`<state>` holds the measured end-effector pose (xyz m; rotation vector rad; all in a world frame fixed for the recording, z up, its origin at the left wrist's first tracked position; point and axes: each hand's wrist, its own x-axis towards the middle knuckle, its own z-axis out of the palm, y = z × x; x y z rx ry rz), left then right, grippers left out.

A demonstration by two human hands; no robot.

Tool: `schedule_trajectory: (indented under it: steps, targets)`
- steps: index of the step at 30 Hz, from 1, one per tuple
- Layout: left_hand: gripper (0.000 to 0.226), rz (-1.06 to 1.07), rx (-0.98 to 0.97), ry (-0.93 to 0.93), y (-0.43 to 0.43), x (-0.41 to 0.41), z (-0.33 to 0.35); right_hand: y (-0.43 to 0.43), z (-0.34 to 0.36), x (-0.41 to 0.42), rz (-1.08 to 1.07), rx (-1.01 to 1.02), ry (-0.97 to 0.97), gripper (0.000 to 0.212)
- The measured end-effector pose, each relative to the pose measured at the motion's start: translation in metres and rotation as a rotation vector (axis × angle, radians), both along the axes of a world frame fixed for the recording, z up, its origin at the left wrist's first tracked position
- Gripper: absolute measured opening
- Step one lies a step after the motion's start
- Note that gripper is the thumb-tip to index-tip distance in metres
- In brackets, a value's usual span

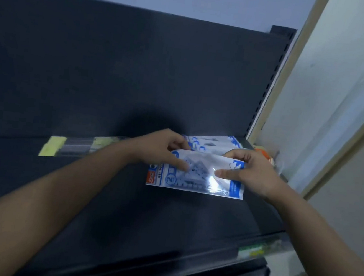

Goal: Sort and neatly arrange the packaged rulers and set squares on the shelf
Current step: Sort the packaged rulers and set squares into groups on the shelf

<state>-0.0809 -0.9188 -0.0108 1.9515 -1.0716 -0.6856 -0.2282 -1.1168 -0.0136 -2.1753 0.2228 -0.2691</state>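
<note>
Dark shelf point(101, 196): set-square pack point(197, 178) between both hands' fingers point(181, 166).

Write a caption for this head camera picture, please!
Both hands, left and right, hold a set-square pack over the shelf.

Two hands, one held set-square pack point(197, 173), several more packs point(212, 144) stacked behind, one ruler pack point(73, 146).

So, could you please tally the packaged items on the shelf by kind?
Blue-and-white set square packs: at least 4, 1 held by both hands and about 3 overlapping behind
Long ruler packs with yellow ends: 1
Total: at least 5
</note>
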Motion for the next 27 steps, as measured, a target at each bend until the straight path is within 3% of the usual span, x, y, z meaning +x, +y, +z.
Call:
schedule_trajectory:
  steps: [4,8,12,18,23,27]
  targets:
    - [0.025,0.106,-0.002,-0.029,-0.051,-0.022,-0.010,-0.063,-0.004,-0.017,-0.056,0.022,0.025,0.015]
    - [0.031,0.238,0.057,-0.234,-0.079,-0.022,-0.014,-0.095,-0.013,-0.005,-0.066,-0.128,0.056,0.018]
    - [0.033,0.198,0.150,-0.354,-0.093,-0.008,-0.017,-0.111,-0.024,0.013,-0.104,-0.331,0.092,0.033]
    - [0.051,0.196,0.293,-0.466,-0.095,0.005,-0.020,-0.117,-0.025,0.031,0.051,-0.358,0.103,0.058]
    - [0.053,0.204,0.342,-0.497,-0.092,-0.005,-0.016,-0.121,-0.023,0.043,0.156,-0.401,0.180,0.037]
    - [0.047,0.377,0.359,-0.613,-0.077,-0.020,-0.004,-0.110,-0.016,0.060,0.266,-0.405,0.044,0.031]
